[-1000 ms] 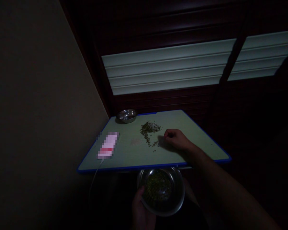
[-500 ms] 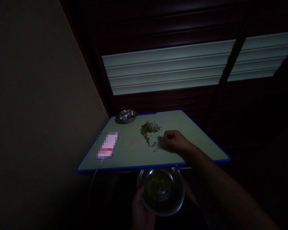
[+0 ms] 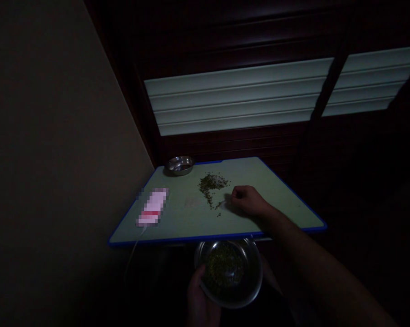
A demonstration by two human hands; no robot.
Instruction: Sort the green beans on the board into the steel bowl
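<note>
Dimly visible left hand (image 3: 202, 297) tight on the near bowl (image 3: 254, 269), partly hidden beneath; right hand (image 3: 249, 200) curled, hold unclear.

The left hand (image 3: 200, 297) holds a bowl (image 3: 254, 265) (metal).

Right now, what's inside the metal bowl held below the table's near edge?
Inside the bowl lies a spread of small greenish grains, too dim to identify, with bare metal around them. The left hand grips its side. Whatever lies beneath the grains is covered.

There are two bowls (image 3: 254, 274) (image 3: 180, 172), one phone (image 3: 153, 205), one table (image 3: 276, 213).
</note>
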